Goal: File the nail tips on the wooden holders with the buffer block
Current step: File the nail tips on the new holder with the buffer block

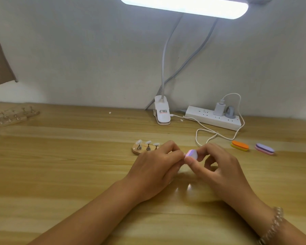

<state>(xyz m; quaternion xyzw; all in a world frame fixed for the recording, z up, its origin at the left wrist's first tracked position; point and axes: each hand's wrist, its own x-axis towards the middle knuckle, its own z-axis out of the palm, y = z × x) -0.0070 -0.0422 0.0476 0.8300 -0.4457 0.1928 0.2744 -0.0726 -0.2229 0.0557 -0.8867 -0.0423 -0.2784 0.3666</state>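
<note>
A small wooden holder (137,150) lies on the table just past my left hand, with three pale nail tips (148,142) standing on metal stems. My right hand (217,167) pinches a pink and white buffer block (191,154) between thumb and fingers. My left hand (157,165) has its fingertips curled together right against the block's left end; whatever they pinch there is hidden, and the holder's right end is covered by this hand.
Two spare buffer blocks lie at the right, one orange (240,145) and one purple (264,148). A white power strip (201,117) with a looping cable and a clip lamp base (162,112) stand by the wall. More wooden holders (11,115) lie far left.
</note>
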